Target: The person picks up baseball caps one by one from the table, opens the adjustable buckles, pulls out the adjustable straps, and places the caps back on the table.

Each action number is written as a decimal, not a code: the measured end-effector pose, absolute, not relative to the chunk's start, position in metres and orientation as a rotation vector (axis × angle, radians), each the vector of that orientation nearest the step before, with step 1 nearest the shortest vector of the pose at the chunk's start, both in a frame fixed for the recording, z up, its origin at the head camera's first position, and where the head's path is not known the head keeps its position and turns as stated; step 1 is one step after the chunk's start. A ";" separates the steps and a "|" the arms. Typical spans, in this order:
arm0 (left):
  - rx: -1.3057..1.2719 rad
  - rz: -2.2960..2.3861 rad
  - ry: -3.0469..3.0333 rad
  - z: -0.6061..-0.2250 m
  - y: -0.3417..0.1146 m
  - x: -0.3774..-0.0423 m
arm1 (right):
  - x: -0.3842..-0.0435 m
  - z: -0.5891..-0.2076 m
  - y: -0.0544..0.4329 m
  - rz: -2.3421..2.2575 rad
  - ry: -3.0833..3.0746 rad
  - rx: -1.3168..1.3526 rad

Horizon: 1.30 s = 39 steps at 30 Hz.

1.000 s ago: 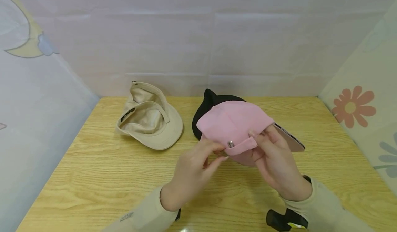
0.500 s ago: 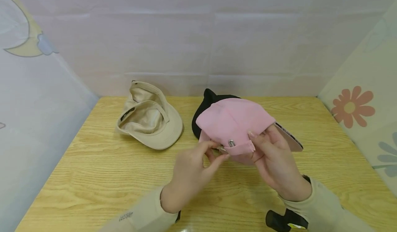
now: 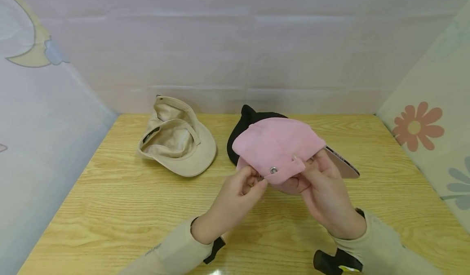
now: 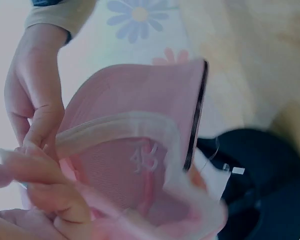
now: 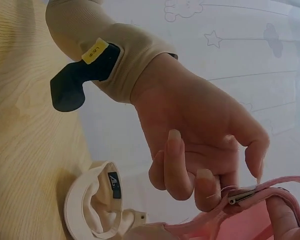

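A pink baseball cap [image 3: 275,144] is held above the table in both hands, its brim pointing right. At its back opening, my left hand [image 3: 235,195] pinches the strap beside a metal buckle [image 5: 241,196]. The buckle is mostly covered by fingers in the head view. My right hand [image 3: 324,193] grips the cap's edge near the loose strap end [image 3: 293,169], with some fingers inside the cap. A metal eyelet [image 3: 273,170] shows just above the strap. The cap's inside, with pale embroidery stitching [image 4: 145,157], faces the left wrist view.
A beige cap [image 3: 198,152] lies upturned on the left of the wooden table [image 3: 121,218]. Behind the pink cap is a black cap [image 3: 238,138] with a pointed top, partly covered. Printed sheets [image 3: 235,54] stand along the back and sides.
My left fingers have drawn in on the buckle end of the strap, covering metal that showed half a second ago. The loose strap end has tilted up slightly. My right hand keeps its hold.
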State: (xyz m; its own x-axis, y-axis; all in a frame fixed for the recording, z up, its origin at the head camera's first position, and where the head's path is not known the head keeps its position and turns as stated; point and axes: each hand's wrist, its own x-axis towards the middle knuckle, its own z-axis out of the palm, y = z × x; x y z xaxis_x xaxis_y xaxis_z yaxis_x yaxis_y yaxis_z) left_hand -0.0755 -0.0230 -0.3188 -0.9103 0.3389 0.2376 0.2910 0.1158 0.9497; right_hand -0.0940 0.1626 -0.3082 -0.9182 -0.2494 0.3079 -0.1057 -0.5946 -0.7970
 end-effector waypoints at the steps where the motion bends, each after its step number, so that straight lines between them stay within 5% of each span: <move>1: 0.651 1.916 2.358 -0.319 -0.023 -0.075 | -0.094 -0.309 0.162 -2.654 1.378 -0.603; 22: 0.734 1.839 2.606 -0.322 -0.019 -0.070 | -0.089 -0.309 0.155 -2.543 1.436 -0.601; 30: 1.024 1.913 2.614 -0.328 -0.021 -0.071 | -0.092 -0.306 0.158 -2.654 1.399 -0.607; 39: 0.961 1.744 2.750 -0.326 -0.030 -0.068 | -0.093 -0.304 0.161 -2.665 1.390 -0.617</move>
State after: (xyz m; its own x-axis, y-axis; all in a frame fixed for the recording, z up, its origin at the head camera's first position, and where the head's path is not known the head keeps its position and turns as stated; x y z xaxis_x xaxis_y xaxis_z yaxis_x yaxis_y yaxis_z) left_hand -0.0675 -0.0298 -0.3261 -0.8103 0.3223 0.4894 0.5801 0.3232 0.7477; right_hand -0.0925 0.1609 -0.3041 -0.9165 -0.2459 0.3157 -0.1181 -0.5876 -0.8005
